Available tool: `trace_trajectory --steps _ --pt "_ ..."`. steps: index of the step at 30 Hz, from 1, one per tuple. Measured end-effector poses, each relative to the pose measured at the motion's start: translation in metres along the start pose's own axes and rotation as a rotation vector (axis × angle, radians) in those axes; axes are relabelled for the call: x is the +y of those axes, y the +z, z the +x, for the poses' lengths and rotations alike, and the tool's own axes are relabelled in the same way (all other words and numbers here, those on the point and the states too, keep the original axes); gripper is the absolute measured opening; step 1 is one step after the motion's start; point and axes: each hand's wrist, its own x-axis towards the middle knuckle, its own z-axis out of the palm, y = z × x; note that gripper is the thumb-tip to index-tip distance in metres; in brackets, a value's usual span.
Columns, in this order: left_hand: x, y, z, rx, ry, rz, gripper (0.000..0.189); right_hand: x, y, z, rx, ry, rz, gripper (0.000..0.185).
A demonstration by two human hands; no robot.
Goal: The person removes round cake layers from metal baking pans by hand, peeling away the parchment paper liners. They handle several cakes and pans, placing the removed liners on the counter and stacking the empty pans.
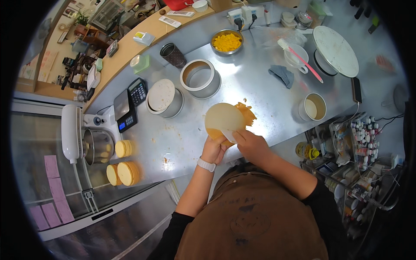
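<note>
My left hand point(214, 150) holds a pale round disc point(225, 119), likely a cake pan base, tilted above the metal worktable. Brown cake crust clings to the disc's lower edge. My right hand point(254, 146) grips a white scraper point(229, 136) against that edge. Brown crust scraps point(247, 114) lie on the table just beyond the disc. Farther off stand a round metal cake pan point(201, 79) and another pan point(169, 104) with a pale, crumb-flecked disc point(161, 95) resting tilted in it.
Stacked yellow cake layers point(128, 173) stand at the left by a stand mixer point(72, 133), a scale point(125, 110) and a calculator point(137, 91). Toward the back is a bowl of yellow chunks point(227, 42). A cloth point(282, 76), small pan point(312, 107) and turntable point(336, 51) stand right.
</note>
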Motion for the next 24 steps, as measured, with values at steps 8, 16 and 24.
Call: trace_trajectory --steps 8,16,24 --pt "0.003 -0.002 0.003 0.014 0.018 -0.031 0.044 0.027 -0.019 0.015 -0.032 0.264 0.014 0.021" --pt "0.008 -0.009 0.0 -0.053 -0.094 0.025 0.047 0.057 0.0 0.028 -0.023 0.533 0.133 0.023" --pt "0.015 -0.005 0.007 -0.06 -0.106 -0.11 0.048 0.05 0.03 0.006 0.131 0.796 0.948 0.032"
